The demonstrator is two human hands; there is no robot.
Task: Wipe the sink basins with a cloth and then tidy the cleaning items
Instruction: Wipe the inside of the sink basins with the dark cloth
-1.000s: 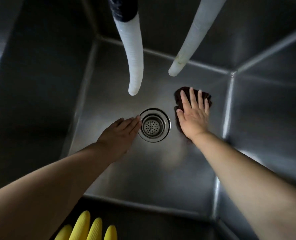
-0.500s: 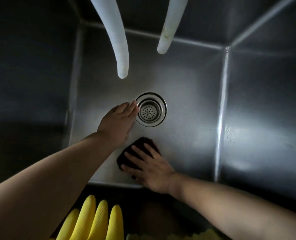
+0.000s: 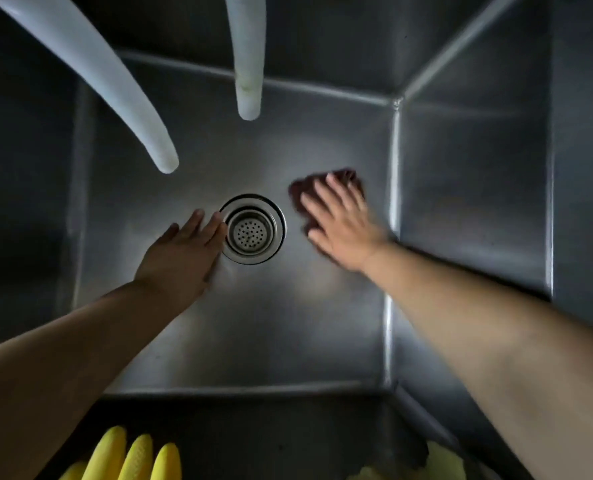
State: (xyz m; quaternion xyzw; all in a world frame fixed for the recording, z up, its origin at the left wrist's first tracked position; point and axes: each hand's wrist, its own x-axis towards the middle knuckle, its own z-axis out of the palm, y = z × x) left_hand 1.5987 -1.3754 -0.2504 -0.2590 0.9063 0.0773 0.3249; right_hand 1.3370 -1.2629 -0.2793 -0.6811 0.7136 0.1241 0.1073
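I look straight down into a deep steel sink basin (image 3: pixel 253 334). A dark maroon cloth (image 3: pixel 303 190) lies on the basin floor to the right of the round drain strainer (image 3: pixel 251 229). My right hand (image 3: pixel 343 223) presses flat on the cloth with straight, spread fingers and is motion-blurred. My left hand (image 3: pixel 180 251) rests flat on the floor just left of the drain, its fingertips touching the drain's rim.
Two white corrugated hoses (image 3: pixel 115 95) (image 3: pixel 248 57) hang down from above into the basin. Yellow rubber glove fingers (image 3: pixel 135 457) lie at the bottom edge, and a pale yellow item (image 3: pixel 440 462) shows at the bottom right. Steel walls enclose all sides.
My right hand slid the cloth from the near edge, below the drain, back to the far right of the basin floor. My left hand stayed beside the drain.
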